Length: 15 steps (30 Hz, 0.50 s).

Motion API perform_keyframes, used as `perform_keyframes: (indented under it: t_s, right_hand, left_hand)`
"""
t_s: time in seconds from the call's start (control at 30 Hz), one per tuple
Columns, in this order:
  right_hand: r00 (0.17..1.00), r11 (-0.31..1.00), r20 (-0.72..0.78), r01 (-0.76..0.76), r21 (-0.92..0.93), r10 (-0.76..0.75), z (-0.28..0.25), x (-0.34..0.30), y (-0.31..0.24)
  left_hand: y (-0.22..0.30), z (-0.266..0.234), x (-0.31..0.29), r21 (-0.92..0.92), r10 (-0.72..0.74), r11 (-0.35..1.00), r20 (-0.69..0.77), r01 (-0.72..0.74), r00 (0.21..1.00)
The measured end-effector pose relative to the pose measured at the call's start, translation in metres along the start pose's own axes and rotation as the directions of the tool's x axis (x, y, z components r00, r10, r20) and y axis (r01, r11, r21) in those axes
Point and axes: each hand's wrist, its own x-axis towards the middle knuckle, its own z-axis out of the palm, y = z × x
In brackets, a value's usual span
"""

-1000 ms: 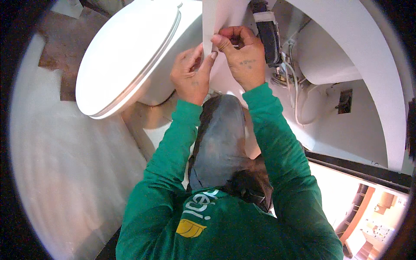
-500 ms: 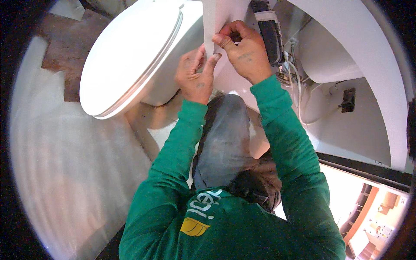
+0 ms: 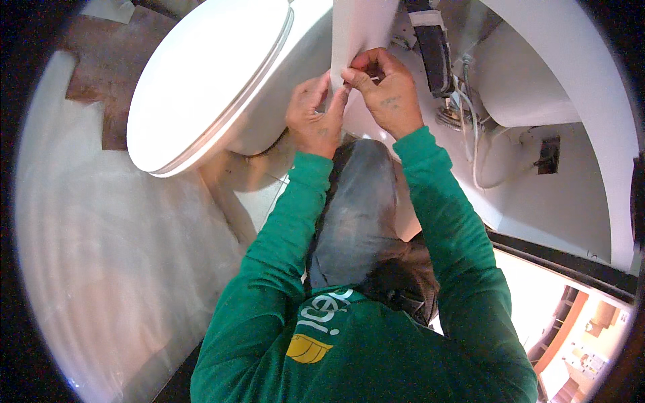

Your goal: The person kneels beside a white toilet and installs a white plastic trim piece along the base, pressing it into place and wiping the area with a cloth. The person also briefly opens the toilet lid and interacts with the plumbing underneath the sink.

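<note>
A white panel stands upright in front of me, its narrow edge facing me. My left hand is closed on that edge low down, the thumb at the front and the fingers along the panel's left side. Just above and to the right, my right hand is closed in a pinch, thumb and forefinger pressed together at the panel's edge. Whatever sits between those fingertips, if anything, is too small or hidden to make out. The two hands' fingertips nearly meet.
A white toilet with its lid down stands close on the left. Right of the panel are a dark upright part, hoses and a wall box inside an open white cabinet. My bent knee is below my hands.
Both hands sit slightly further right in the picture, and the right hand is a little lower, nearer the left. The whole scene has shifted slightly right too. Both hands remain at the panel's edge.
</note>
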Motion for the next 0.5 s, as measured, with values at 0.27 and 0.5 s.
perform_keyframes:
  t_s: [0.27,0.5]
  right_hand:
    - [1.000,0.987,0.026,0.022,-0.159,-0.018,-0.001,0.003,-0.008]
    - [0.980,0.992,0.195,0.066,-0.104,-0.045,-0.018,0.013,-0.014]
  left_hand:
    - [-0.005,0.002,-0.002,0.019,0.006,1.000,0.015,-0.006,1.000]
    - [-0.005,0.003,-0.001,-0.034,-0.069,0.997,-0.007,0.069,0.998]
